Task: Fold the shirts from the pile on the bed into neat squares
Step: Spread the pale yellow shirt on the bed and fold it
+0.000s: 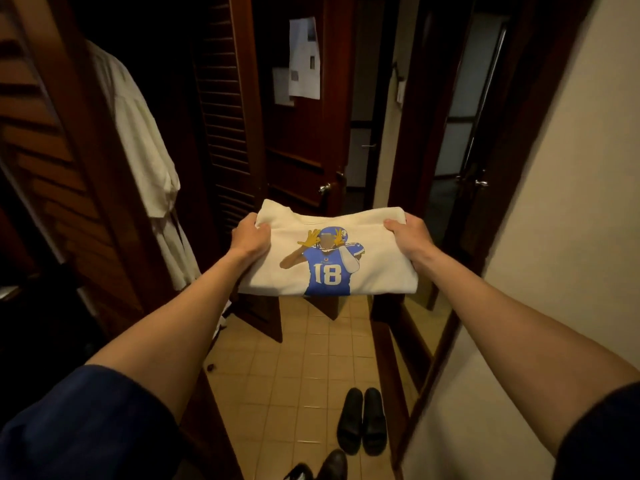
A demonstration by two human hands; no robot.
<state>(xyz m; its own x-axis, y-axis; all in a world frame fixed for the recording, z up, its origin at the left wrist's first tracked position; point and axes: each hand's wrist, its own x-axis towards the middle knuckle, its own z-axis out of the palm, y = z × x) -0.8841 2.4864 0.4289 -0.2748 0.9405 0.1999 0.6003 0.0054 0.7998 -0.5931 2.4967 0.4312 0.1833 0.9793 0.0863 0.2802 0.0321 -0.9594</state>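
A folded cream shirt (377, 268) with a print of a football player in a blue number 18 jersey is held out flat in front of me, above the tiled floor. My left hand (250, 237) grips its left edge, thumb on top. At the shirt's right edge my right hand (408, 237) grips it the same way. No bed and no pile of shirts is in view.
Dark wooden louvred closet doors (225, 133) stand open at the left with a white robe (149, 161) hanging there. A dark door (304, 140) with papers lies ahead. Black slippers (362, 420) and shoes (329, 467) sit on the tiled floor (311, 368). A cream wall (568, 237) runs along the right.
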